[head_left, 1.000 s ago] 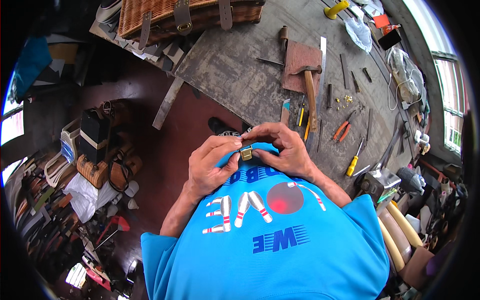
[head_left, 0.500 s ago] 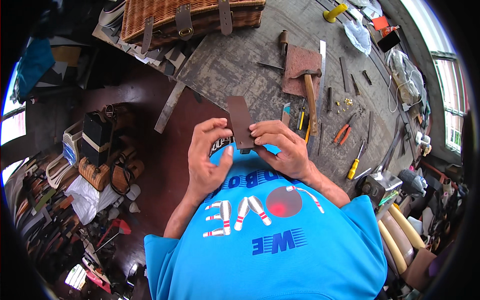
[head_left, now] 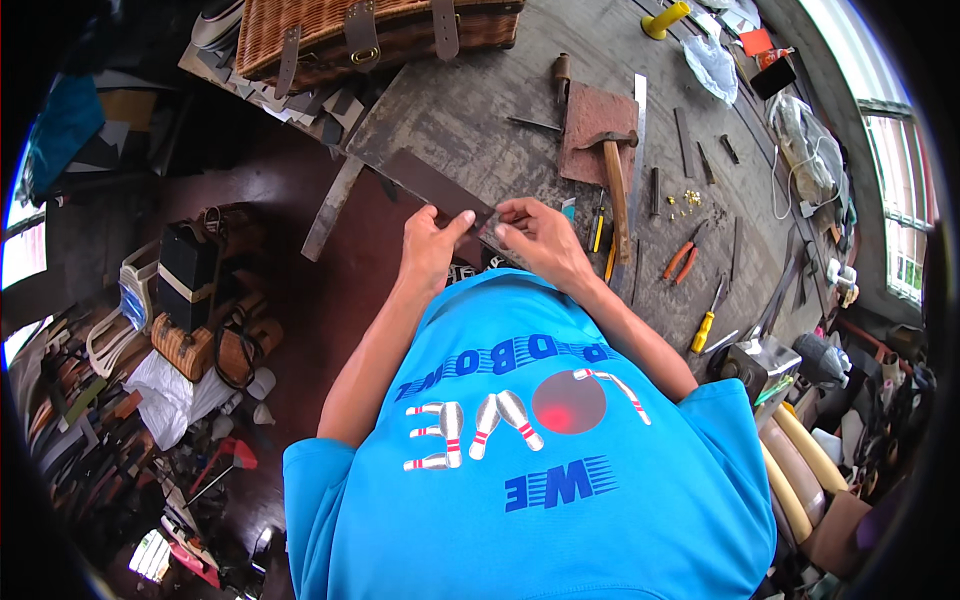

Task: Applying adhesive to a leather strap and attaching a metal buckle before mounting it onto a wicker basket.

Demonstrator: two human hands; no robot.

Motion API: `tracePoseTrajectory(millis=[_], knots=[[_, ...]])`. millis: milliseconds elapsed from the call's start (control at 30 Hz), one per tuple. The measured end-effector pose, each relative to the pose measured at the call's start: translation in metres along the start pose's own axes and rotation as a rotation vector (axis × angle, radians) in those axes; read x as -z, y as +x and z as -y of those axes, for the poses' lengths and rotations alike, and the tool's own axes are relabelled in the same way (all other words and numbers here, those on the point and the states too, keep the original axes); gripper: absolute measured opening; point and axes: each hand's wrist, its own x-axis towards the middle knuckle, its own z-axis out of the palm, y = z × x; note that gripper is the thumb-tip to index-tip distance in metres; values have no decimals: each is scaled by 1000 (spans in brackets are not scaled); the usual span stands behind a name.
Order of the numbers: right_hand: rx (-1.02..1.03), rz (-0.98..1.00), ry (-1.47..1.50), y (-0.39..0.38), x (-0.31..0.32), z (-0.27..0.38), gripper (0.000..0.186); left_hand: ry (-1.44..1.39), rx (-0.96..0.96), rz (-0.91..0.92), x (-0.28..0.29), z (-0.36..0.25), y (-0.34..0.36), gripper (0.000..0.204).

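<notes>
A dark brown flat strip, apparently leather, lies slanted at the near edge of the grey worktable. My left hand grips its right part, thumb on top. My right hand has thumb and fingers closed at the strip's right end; the brass clasp seen earlier is hidden or too small to make out. Just beyond my right hand are a utility blade, a yellow-handled tool and a hammer resting across a red-brown block.
A wicker case sits at the table's back left. Pliers, a screwdriver and small brass pieces lie to the right, near a metal machine. Bags and baskets crowd the floor at left.
The strip has swung from upright before my chest to a slant at the table edge. Both hands have moved forward, and my left fingers have closed on it.
</notes>
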Motion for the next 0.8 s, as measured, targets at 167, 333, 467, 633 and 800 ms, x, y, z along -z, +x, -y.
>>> tracePoseTrajectory(millis=[167, 333, 467, 633, 800], knots=[[-103, -99, 320, 37, -16, -52, 29, -132, 5, -88, 7, 50, 32, 13], [-143, -110, 243, 46, -18, -84, 28, -165, 75, -109, 4, 65, 33, 16], [-175, -104, 343, 46, -18, -91, 26, -116, 144, -155, 1, 62, 31, 20], [-171, -83, 391, 47, -17, -93, 22, -160, 139, -215, -4, 64, 30, 17], [-239, -62, 328, 50, -14, -90, 20, -159, 192, -304, -10, 66, 32, 17]])
